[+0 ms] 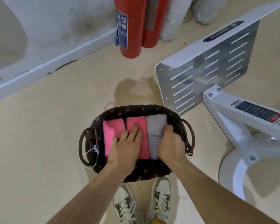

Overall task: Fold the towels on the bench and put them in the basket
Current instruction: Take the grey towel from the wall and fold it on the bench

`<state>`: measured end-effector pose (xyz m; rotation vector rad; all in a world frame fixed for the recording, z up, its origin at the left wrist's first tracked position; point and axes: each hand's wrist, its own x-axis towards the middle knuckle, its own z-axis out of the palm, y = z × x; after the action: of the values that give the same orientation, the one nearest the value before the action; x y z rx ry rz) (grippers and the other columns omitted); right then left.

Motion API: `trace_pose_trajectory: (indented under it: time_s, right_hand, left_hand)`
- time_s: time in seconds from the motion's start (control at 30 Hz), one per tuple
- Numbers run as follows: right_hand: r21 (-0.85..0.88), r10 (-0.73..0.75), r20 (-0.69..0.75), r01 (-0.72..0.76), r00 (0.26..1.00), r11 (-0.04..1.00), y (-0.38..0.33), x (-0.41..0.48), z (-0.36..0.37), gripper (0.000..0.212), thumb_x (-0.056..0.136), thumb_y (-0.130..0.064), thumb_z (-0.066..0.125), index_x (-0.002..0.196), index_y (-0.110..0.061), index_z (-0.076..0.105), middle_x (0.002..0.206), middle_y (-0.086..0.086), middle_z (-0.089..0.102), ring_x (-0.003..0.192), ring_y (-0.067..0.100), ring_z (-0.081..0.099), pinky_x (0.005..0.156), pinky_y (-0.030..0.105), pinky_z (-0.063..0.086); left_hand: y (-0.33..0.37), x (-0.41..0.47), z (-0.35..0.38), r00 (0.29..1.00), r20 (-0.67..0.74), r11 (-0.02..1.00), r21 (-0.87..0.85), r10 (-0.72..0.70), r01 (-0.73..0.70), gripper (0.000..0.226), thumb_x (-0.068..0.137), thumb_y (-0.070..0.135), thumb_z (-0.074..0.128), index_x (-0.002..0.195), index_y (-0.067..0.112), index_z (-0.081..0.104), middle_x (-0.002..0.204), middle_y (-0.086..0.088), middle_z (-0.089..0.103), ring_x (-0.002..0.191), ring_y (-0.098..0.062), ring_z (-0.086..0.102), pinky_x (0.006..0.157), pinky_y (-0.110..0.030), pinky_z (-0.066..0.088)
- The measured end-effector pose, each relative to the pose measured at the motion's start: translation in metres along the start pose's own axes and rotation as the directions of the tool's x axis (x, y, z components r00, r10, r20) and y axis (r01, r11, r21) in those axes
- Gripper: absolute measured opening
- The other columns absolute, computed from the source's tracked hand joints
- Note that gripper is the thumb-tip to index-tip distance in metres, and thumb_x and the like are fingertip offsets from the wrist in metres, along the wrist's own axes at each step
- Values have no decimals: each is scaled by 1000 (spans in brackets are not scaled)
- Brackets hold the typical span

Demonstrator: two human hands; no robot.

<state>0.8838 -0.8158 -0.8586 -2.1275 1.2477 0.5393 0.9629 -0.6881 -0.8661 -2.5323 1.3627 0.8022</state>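
Pressing folded pink towels [111, 131], left fingers [132, 132] lie flat; right fingers [168, 128] grip grey towel [155, 125].

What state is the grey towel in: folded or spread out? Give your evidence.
Folded. The grey towel sits as a compact block in the basket, beside a pink towel; the right hand grips it.

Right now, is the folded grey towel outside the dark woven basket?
No, the folded grey towel sits inside the dark woven basket, at its right end, gripped by the right hand.
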Motion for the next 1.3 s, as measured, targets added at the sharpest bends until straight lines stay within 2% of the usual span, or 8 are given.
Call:
trace_pose_trajectory:
  time_s: [0.13,0.27,0.5,0.67,0.83,0.97,1.1,1.3]
  right_hand:
    - [-11,76,26,-75,997,997,-4,5,0,18,98,-14,34,88,-15,49,84,0,54,96,31,61,71,32,39]
    - [-250,-109,-16,101,994,963,-16,-15,-11,36,90,-15,46,126,-14,52,123,8,53,110,29,51,93,33,41]
    - [182,-175,8,171,984,968,14,-37,5,77,69,-10,33,146,-10,34,141,11,42,114,29,55,90,25,45]
    - [68,-167,125,160,978,985,3,-17,-9,82,86,-11,45,153,-28,1,159,2,17,125,32,50,94,38,45]
    - [-151,-109,188,138,976,979,-11,7,-15,76,92,-22,43,152,-29,-4,145,14,23,111,38,55,84,41,46]
    - [16,-51,280,48,959,999,-9,18,-16,79,90,-18,44,151,-35,-4,144,15,23,120,39,48,98,41,40]
    - [215,3,246,-58,969,975,-5,9,-13,88,78,-19,44,151,-38,-1,127,20,47,110,36,54,97,43,43]
    - [419,48,297,-175,954,891,-4,10,-4,95,63,-24,40,149,-43,3,103,14,48,89,29,51,87,43,48]
  left_hand:
    - [7,7,-11,995,-40,980,-177,89,-95,85,78,21,58,149,22,13,158,2,3,134,-26,22,103,-41,33]
    - [23,22,-8,991,-83,963,-241,101,-118,80,85,42,54,149,34,5,158,9,-3,128,-23,27,91,-43,41]
    - [36,50,0,1000,-28,982,-188,13,-18,98,70,46,71,143,41,6,157,7,-4,127,-27,26,85,-45,44]
    - [28,46,-1,997,-78,974,-223,22,-39,95,71,46,70,143,39,9,157,4,2,126,-25,27,88,-43,45]
    - [10,12,17,980,-169,974,-177,108,-138,66,84,45,58,143,39,30,149,-3,31,125,-26,33,100,-38,42]
    - [11,8,17,979,-160,978,-147,122,-146,54,89,45,49,140,41,33,151,-4,30,127,-27,33,98,-41,40]
    - [18,6,11,977,-177,979,-142,120,-146,60,73,36,69,122,39,35,133,-9,51,108,-31,50,75,-44,49]
    - [21,5,2,990,-85,987,-111,111,-120,53,89,31,47,138,46,30,153,-2,20,130,-27,27,100,-41,36]
